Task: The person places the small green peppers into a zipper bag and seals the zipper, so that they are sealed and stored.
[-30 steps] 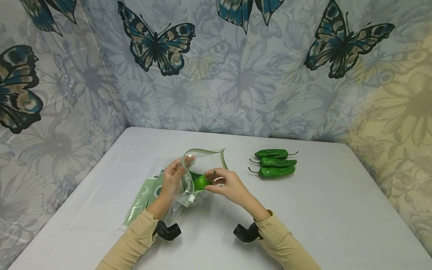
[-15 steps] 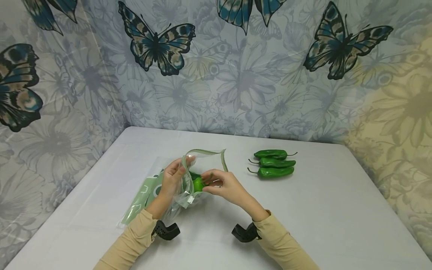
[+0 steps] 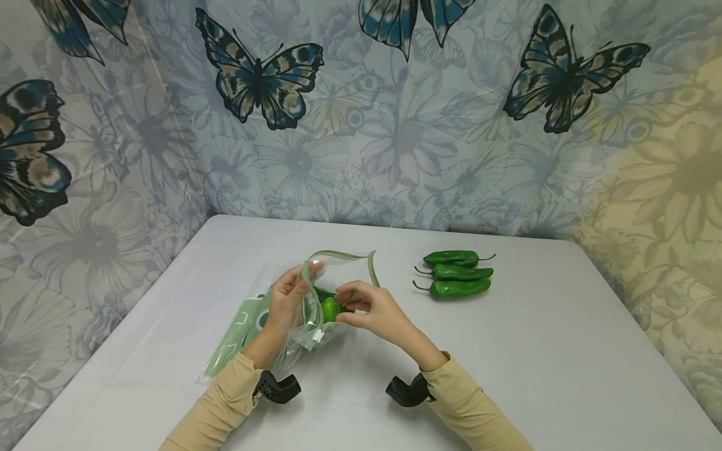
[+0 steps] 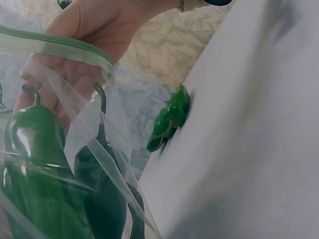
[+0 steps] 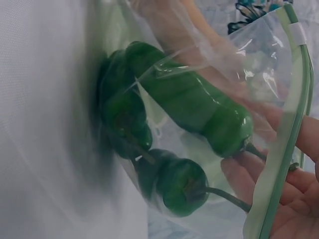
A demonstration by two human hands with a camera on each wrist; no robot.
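My left hand (image 3: 286, 299) grips the side rim of a clear zip bag (image 3: 372, 269), thumb against the green-edged opening. Several long green peppers (image 5: 187, 99) lie inside, stems towards the mouth. My right hand (image 3: 375, 307) reaches into the opening, with thumb and curved fingers around the stem end of a lighter green pepper (image 3: 329, 309). Through the film in the left wrist view, the right hand (image 4: 92, 37) is behind the pepper stems; how firmly its fingertips hold is hidden. The lighter pepper (image 4: 35, 149) stands beside a darker one there.
Three green peppers (image 3: 459, 272) lie side by side on the white table (image 3: 536, 351), to the right of the bag. Flat green-printed plastic bags (image 3: 237, 332) lie under the left forearm. Butterfly-patterned cloth walls (image 3: 395, 144) rise behind the table.
My right hand has moved slightly left, and the lighter pepper has shifted left and deeper into the bag. The left hand keeps its grip on the rim.
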